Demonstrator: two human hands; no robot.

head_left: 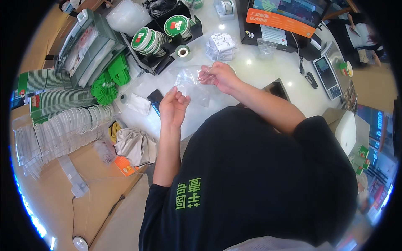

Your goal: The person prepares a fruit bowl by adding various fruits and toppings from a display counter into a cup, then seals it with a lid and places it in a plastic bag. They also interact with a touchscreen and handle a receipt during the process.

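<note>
The person's right hand (220,76) pinches a clear plastic bag (190,83) over the white counter (259,71), while the left hand (173,106) hovers beside it, fingers curled and empty.

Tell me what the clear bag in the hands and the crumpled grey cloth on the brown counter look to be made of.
Clear bag: thin glossy plastic film, it seems; the white counter shows through it, and it wrinkles between the left hand and right hand. Crumpled grey cloth: probably matte woven fabric, lying in soft folds without shine.

clear plastic bag (190,83) mid-counter | orange sign (279,22) top right | grey payment screen (323,65) right
</note>
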